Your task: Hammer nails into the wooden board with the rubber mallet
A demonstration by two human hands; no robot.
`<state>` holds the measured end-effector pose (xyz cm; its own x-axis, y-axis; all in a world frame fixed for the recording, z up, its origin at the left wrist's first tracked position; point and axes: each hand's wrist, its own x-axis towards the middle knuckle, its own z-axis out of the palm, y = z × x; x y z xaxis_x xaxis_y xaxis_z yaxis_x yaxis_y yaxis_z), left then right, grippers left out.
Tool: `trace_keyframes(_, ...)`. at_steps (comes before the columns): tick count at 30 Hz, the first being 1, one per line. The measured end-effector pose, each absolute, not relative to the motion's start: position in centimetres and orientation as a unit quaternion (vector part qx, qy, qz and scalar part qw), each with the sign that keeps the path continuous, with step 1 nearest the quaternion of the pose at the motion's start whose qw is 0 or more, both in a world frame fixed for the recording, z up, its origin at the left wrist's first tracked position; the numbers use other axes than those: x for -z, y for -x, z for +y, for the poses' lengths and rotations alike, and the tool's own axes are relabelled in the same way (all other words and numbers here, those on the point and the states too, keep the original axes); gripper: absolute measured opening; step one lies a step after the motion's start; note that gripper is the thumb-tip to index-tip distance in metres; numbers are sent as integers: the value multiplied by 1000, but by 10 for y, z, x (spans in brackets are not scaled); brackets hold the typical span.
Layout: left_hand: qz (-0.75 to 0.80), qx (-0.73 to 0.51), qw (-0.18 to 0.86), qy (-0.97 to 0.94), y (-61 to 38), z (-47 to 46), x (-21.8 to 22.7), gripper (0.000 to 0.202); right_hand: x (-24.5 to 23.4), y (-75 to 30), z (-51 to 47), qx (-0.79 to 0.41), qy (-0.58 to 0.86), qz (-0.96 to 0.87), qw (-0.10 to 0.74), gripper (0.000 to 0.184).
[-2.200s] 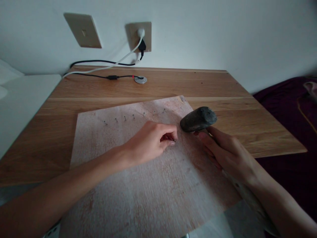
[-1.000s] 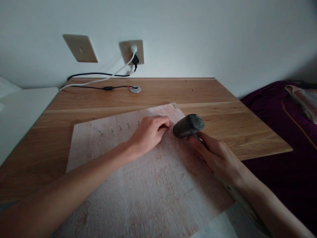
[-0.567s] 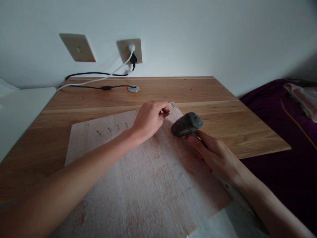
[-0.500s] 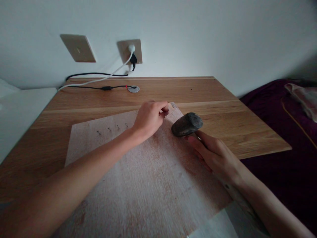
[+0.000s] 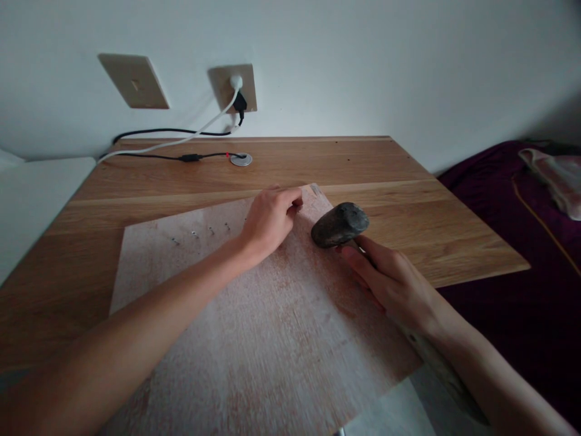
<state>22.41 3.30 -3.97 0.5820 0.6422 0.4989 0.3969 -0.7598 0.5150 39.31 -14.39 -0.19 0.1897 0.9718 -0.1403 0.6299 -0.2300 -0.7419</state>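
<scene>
My right hand point(image 5: 388, 272) is wrapped round the handle of a hammer point(image 5: 340, 224) with a thick, worn, dark head. Its head hovers over the far right part of a pale, reddish-stained wooden board point(image 5: 254, 339). Near the board's far corner my left hand point(image 5: 272, 218) is closed in a pinch close above the surface; whatever sits between its fingertips is too small or hidden to make out. To the left of that hand, several small nails point(image 5: 195, 234) stand in a row along the far edge of the board.
Under the board is a wooden tabletop point(image 5: 454, 236). Behind it, a wall outlet point(image 5: 247, 79) holds a white and a black plug, their cables point(image 5: 154, 148) running left. A second wall plate point(image 5: 136, 85) is farther left. Purple fabric point(image 5: 490, 181) lies beyond the right edge.
The view has shifted slightly, so the scene sits a little further left and higher. Both hands and the hammer keep nearly the same places over the board.
</scene>
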Motion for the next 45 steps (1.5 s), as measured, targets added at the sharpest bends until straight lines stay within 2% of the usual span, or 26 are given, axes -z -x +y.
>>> trace_keyframes(6, 286, -321, 164, -888, -226, 34, 41, 26, 1, -392, -144, -299, 723, -560, 273, 40)
trace_keyframes(17, 316, -319, 156, -879, -227, 33, 40, 14, 3, -393, -143, -305, 725, -561, 258, 43)
trace_keyframes(27, 327, -334, 239, -851, -227, 34, 44, 30, 3, -401, -136, -360, 717, -521, 291, 52)
trace_keyframes(33, 334, -327, 256, -846, -227, 35, 47, 34, -12, -402, -97, -313, 719, -542, 300, 42)
trace_keyframes(38, 328, -326, 262, -847, -227, 36, 47, 39, -17, -396, -78, -276, 729, -578, 244, 32)
trace_keyframes(45, 340, -324, 273, -840, -229, 36, 45, 35, -7, -403, -88, -284, 748, -547, 246, 36)
